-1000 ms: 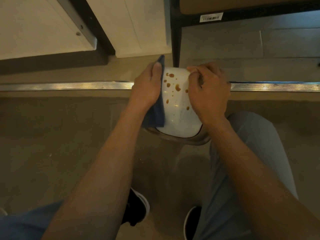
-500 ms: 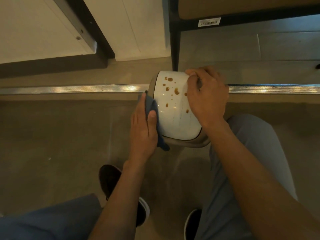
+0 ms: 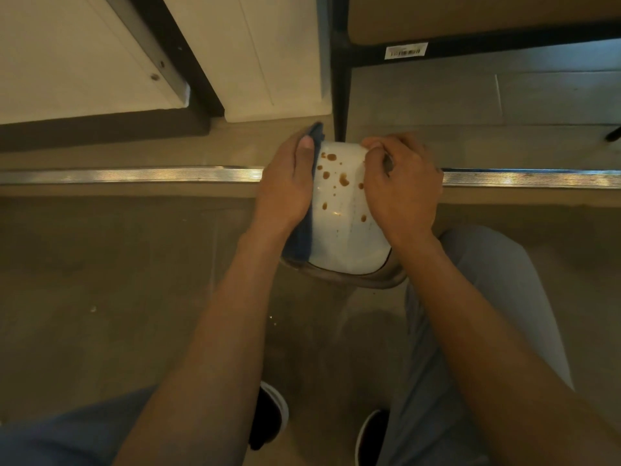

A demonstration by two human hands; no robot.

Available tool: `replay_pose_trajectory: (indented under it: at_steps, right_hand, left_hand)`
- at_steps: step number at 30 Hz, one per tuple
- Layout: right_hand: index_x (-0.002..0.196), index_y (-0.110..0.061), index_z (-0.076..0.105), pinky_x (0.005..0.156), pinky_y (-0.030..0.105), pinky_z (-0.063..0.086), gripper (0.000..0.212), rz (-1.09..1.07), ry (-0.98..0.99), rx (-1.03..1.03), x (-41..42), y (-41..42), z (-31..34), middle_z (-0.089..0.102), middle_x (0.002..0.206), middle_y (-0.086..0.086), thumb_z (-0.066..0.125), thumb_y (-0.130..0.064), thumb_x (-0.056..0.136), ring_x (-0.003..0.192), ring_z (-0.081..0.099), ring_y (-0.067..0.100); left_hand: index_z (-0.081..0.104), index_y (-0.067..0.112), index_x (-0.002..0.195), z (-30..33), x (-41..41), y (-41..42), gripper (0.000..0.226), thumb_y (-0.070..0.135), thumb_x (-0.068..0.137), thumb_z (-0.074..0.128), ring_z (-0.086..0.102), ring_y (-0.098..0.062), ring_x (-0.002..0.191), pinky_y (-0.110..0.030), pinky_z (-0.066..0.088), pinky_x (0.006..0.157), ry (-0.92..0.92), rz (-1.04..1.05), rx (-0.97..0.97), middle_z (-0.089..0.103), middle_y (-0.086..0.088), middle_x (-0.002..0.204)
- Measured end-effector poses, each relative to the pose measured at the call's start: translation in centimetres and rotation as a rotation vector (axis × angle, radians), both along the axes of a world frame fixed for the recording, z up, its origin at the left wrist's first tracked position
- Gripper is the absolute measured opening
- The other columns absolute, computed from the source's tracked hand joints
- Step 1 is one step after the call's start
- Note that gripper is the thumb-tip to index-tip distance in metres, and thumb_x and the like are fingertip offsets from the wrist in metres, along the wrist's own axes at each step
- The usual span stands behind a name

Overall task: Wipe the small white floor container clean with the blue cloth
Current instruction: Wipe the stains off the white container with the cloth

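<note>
Several brown spots [image 3: 343, 179] lie right of blue cloth [image 3: 304, 237], pressed flat by left hand [image 3: 285, 186]; right hand [image 3: 400, 193] grips white container [image 3: 346, 240].

The left hand [image 3: 285, 186] presses a dark blue cloth [image 3: 302, 237] flat against the left side of a small white rounded container [image 3: 342, 230] spotted with brown stains [image 3: 343, 179], while the right hand [image 3: 400, 186] grips its right edge, fingers curled, above a ribbed metal floor strip [image 3: 134, 174]

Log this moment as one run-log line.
left hand presses blue cloth on container's left side | right hand grips container far rim | brown spots unwiped
</note>
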State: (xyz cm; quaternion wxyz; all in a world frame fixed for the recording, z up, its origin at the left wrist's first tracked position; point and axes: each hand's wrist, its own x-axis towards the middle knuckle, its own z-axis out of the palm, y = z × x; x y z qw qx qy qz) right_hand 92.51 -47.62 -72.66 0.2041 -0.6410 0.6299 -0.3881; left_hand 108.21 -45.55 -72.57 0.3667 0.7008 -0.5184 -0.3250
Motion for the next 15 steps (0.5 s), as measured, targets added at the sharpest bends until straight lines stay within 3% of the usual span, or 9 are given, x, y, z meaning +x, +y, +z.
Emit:
replay_pose_trajectory:
  at_steps: [3,5,8,11,13,15]
  right_hand:
    - [0.102,-0.025,0.073,0.087,0.05,0.05,0.036,0.006,-0.01,-0.02,-0.1,0.0,-0.1,0.067,0.104,-0.003,0.04,-0.037,0.093,0.096,0.059,0.016]
    - [0.102,-0.025,0.073,0.087,0.05,0.05,0.035,0.019,-0.015,-0.029,-0.1,-0.1,-0.2,0.068,0.104,-0.002,0.041,-0.037,0.093,0.096,0.059,0.016]
    - [0.104,-0.025,0.073,0.087,0.051,0.05,0.035,0.037,-0.033,-0.035,-0.1,-0.3,-0.3,0.068,0.105,-0.002,0.043,-0.037,0.093,0.097,0.06,0.018]
    - [0.104,-0.025,0.074,0.088,0.051,0.05,0.034,0.036,-0.044,-0.044,0.0,-0.4,-0.5,0.068,0.104,-0.002,0.044,-0.035,0.092,0.097,0.06,0.018]
    - [0.103,-0.025,0.074,0.088,0.051,0.05,0.033,0.038,-0.053,-0.04,0.0,-0.4,-0.5,0.067,0.104,-0.002,0.044,-0.035,0.092,0.097,0.06,0.017]
    - [0.104,-0.026,0.074,0.088,0.05,0.05,0.034,0.037,-0.049,-0.036,0.1,-0.3,-0.4,0.067,0.105,-0.003,0.044,-0.036,0.092,0.097,0.059,0.016]
  left_hand:
    - [0.029,0.035,0.154,-2.8,-0.1,5.0,0.051,0.053,0.107,0.028,0.042,-0.01,0.141,-0.049,0.039,0.116,0.049,0.028,-0.1,0.042,0.005,0.156]
    - [0.02,0.031,0.159,-4.2,-0.4,7.9,0.058,0.052,0.106,0.031,0.033,-0.012,0.148,-0.051,0.033,0.119,0.05,0.038,-0.102,0.032,0.003,0.162]
    - [0.01,0.031,0.161,-4.8,-0.5,9.0,0.062,0.05,0.105,0.031,0.021,-0.008,0.152,-0.043,0.022,0.123,0.016,0.037,-0.074,0.019,0.006,0.167]
    - [0.017,0.036,0.159,-3.2,0.0,6.9,0.057,0.053,0.106,0.029,0.029,-0.008,0.148,-0.046,0.029,0.121,0.043,0.04,-0.047,0.027,0.009,0.163]
    - [0.03,0.036,0.153,-1.3,0.3,4.6,0.049,0.053,0.107,0.028,0.041,0.003,0.134,-0.034,0.038,0.114,0.068,0.006,-0.012,0.043,0.013,0.151]
    - [0.041,0.034,0.145,0.8,0.6,1.8,0.044,0.053,0.108,0.027,0.052,0.001,0.12,-0.027,0.043,0.102,0.068,-0.029,0.072,0.056,0.013,0.133]
